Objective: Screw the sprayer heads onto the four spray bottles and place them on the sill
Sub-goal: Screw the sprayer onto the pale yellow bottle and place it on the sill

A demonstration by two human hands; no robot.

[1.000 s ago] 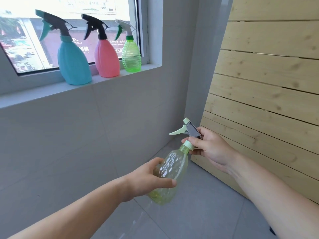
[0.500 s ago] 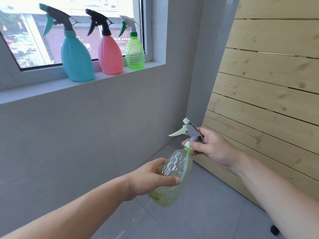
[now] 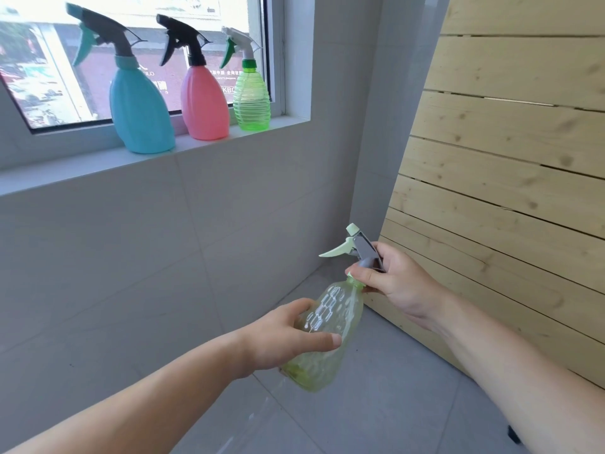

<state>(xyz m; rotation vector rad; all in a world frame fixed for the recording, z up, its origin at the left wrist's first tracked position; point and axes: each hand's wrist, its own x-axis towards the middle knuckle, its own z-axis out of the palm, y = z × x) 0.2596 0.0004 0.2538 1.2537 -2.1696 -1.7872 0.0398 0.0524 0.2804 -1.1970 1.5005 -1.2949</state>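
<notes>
Single head view, looking forward and down. Hands close in the lower centre, sill (image 3: 157, 165) farther off upper left, plank wall (image 3: 510, 165) on the right, floor below.

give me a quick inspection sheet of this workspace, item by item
surface: grey sill, bare at its left end
job's things: blue bottle, pink bottle and green bottle upright on the sill with sprayers on; pale yellow-green bottle tilted in mid-air, sprayer head at its neck
clutter: nothing seen
hands: left hand grips the bottle body; right hand grips the sprayer collar
cables: nothing seen
surroundings: window, grey tiled wall, wooden slat panel
</notes>
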